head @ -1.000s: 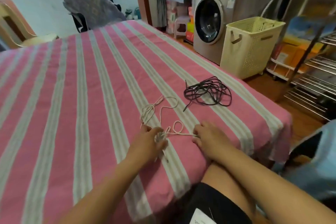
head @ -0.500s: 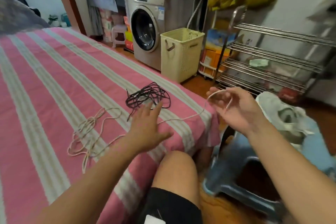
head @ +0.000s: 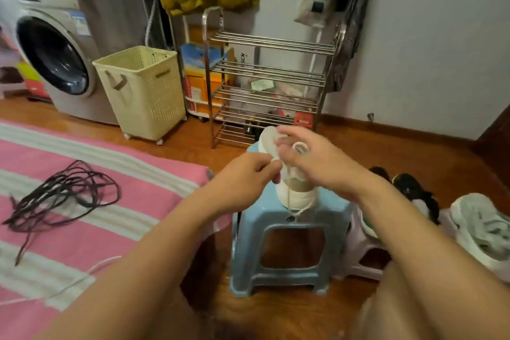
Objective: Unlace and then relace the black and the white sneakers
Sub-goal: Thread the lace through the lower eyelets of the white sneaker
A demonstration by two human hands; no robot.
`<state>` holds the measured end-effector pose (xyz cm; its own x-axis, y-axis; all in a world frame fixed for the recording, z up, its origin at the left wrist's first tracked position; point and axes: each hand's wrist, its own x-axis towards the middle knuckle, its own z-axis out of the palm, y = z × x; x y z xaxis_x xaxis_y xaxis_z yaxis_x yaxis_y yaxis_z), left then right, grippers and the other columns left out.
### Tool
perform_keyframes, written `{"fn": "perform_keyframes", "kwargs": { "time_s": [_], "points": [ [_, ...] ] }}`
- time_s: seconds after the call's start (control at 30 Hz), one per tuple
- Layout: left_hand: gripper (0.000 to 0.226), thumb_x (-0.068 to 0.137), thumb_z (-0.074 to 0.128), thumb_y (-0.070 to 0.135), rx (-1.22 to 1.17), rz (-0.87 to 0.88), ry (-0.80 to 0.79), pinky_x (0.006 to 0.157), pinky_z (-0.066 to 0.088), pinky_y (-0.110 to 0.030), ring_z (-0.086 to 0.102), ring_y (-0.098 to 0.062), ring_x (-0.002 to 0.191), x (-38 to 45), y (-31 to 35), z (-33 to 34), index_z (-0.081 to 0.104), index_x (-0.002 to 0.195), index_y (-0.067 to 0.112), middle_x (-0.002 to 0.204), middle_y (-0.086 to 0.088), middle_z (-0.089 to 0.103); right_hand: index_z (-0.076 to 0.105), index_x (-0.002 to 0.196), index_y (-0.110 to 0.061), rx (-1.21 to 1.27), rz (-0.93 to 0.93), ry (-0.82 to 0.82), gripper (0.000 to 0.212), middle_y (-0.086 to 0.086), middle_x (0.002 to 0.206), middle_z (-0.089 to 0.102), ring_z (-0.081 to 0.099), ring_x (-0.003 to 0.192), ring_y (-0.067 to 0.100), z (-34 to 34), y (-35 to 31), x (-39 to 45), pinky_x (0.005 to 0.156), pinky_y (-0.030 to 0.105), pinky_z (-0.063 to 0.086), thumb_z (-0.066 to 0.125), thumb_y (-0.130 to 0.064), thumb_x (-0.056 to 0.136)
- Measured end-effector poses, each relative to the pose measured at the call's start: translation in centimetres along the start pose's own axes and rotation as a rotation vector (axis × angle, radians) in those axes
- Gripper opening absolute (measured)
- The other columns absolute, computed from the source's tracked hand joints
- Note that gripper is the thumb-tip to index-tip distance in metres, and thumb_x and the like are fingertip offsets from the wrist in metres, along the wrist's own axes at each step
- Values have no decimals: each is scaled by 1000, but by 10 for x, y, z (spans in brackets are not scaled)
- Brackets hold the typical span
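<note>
- Two hands up over the blue stool (head: 289, 222), both at the white sneaker (head: 296, 192) standing on its seat.
- My left hand (head: 248, 174) has fingers curled, pinching the white lace (head: 288, 200) right at the sneaker's side.
- My right hand (head: 311, 159) is curled too, a loop of the same lace wound at the fingers; blurred, so exact grip unclear.
- Lace hangs down from the hands over the stool's front edge.
- Black lace (head: 63, 196) lies in a loose tangle on the pink striped bed (head: 143, 201), well apart from my hands.
- Another white lace strand (head: 82, 279) trails on the bed near my left forearm.
- Second white sneaker (head: 483, 229) on the floor at right; black sneakers (head: 411, 188) just beside it, behind my right arm.
- Behind: metal rack (head: 265, 91), cream basket (head: 143, 91), washing machine (head: 55, 55).
</note>
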<state>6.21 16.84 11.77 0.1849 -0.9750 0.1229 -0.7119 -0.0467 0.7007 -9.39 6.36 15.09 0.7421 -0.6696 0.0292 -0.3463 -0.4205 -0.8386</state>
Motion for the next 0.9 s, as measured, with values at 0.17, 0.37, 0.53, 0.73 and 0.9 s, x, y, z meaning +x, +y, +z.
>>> {"fn": "perform_keyframes", "kwargs": {
  "time_s": [0.17, 0.37, 0.53, 0.73, 0.9],
  "points": [
    [30, 106, 49, 33, -20, -19, 31, 45, 34, -14, 50, -1, 50, 50, 11, 5, 63, 80, 24, 55, 14, 54, 72, 91, -5, 168, 114, 67, 25, 1, 57, 40, 32, 48, 10, -34, 43, 12, 44, 25, 24, 57, -23, 102],
    [28, 103, 57, 36, -196, -115, 67, 53, 48, -49, 50, -22, 54, 52, -44, 16, 67, 78, 30, 55, 7, 48, 68, 86, -15, -269, 573, 658, 34, 10, 88, 64, 57, 79, 27, -106, 142, 18, 71, 39, 47, 43, -29, 104],
    [31, 105, 51, 29, -293, -8, -118, 49, 31, -27, 35, -8, 50, 51, -18, 37, 67, 78, 27, 53, 9, 40, 56, 138, -40, -148, 52, 174, 37, -21, 133, 57, 57, 105, -5, -45, 77, 13, 84, 19, 43, 39, -45, 105],
    [27, 105, 53, 29, -321, -95, -99, 46, 29, -24, 34, -9, 48, 50, -40, 39, 63, 81, 19, 55, 5, 41, 73, 92, -28, -86, 96, 152, 28, -11, 75, 64, 57, 68, 5, -23, 86, 25, 62, 30, 45, 49, -35, 103],
    [29, 105, 53, 22, -356, -252, 180, 45, 33, -25, 36, -13, 46, 50, -92, 13, 62, 80, 13, 55, -3, 40, 72, 91, -16, -176, 453, 723, 31, 10, 106, 68, 57, 91, 27, -84, 137, 40, 81, 38, 44, 47, -27, 105]
  ]
}}
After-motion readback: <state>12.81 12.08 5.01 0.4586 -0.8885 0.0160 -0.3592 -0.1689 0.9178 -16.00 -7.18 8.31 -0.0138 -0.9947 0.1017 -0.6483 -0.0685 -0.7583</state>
